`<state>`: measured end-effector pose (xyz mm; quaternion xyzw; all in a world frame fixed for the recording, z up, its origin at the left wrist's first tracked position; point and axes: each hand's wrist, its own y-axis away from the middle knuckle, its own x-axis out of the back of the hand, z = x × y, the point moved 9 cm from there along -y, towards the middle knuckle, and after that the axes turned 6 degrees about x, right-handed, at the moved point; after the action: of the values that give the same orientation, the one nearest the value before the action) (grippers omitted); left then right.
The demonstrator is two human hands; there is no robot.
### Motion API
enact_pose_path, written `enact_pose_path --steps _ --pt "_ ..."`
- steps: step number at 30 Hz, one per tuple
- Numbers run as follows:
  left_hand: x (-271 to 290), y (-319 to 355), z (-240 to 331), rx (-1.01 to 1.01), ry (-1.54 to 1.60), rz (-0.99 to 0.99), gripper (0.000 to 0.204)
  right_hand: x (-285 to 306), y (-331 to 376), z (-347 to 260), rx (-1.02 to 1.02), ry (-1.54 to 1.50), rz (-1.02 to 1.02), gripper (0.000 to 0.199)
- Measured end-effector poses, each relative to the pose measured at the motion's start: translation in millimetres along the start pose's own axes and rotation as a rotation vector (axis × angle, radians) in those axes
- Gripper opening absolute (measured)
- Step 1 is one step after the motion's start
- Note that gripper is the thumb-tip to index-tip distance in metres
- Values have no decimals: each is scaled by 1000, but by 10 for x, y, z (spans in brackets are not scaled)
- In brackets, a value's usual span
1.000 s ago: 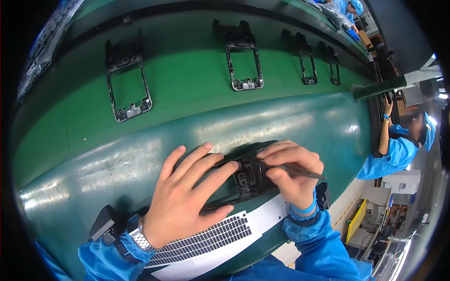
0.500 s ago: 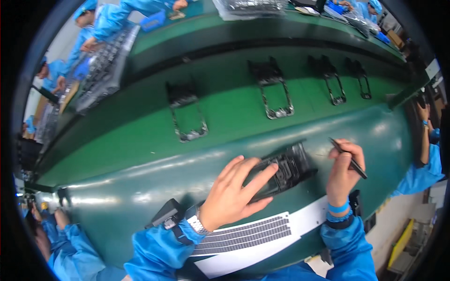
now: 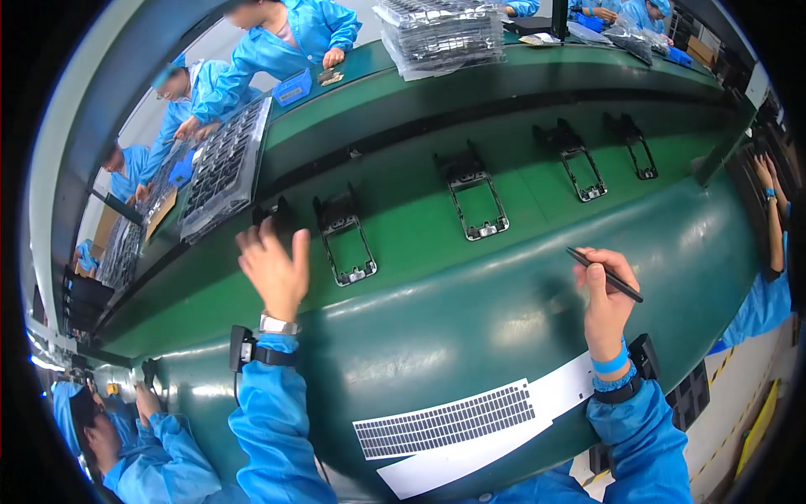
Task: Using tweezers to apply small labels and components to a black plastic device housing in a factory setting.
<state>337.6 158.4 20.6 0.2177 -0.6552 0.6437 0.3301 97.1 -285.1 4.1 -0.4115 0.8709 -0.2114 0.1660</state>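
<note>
My left hand (image 3: 277,273) reaches over the green belt (image 3: 411,210) with fingers spread and a little blurred. A black part (image 3: 280,217) lies just beyond its fingertips, partly covered by them; whether they touch I cannot tell. To its right sits a black phone-like frame (image 3: 346,235) with an open rectangular window. My right hand (image 3: 608,307) is raised above the dark green tabletop (image 3: 470,336), closed around a slim black pen-shaped tool (image 3: 606,275), which points up and left.
More frames (image 3: 474,197) lie along the belt. A white sheet of small dark rectangular stickers (image 3: 445,420) rests near my body. Clear trays (image 3: 441,38) are stacked beyond the belt, and a filled tray (image 3: 227,168) stands left. Co-workers in blue (image 3: 285,42) sit around.
My left hand has gone from the tabletop to the belt, far and left. The black part that was under it is gone from the tabletop. My right hand still grips the tool.
</note>
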Motion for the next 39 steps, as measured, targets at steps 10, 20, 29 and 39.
enact_pose_path --steps 10,20,29,39 --pt "431 127 842 68 725 -224 90 -278 460 -706 68 38 -505 13" --pt "991 1437 2179 -443 1030 -865 90 -325 1191 -454 -191 305 -657 20" --pt "932 1557 2274 -475 900 -870 110 -313 1176 -365 -169 364 -671 18" --pt "876 1564 2342 -467 877 -893 109 -277 1127 -359 -205 397 -715 18"
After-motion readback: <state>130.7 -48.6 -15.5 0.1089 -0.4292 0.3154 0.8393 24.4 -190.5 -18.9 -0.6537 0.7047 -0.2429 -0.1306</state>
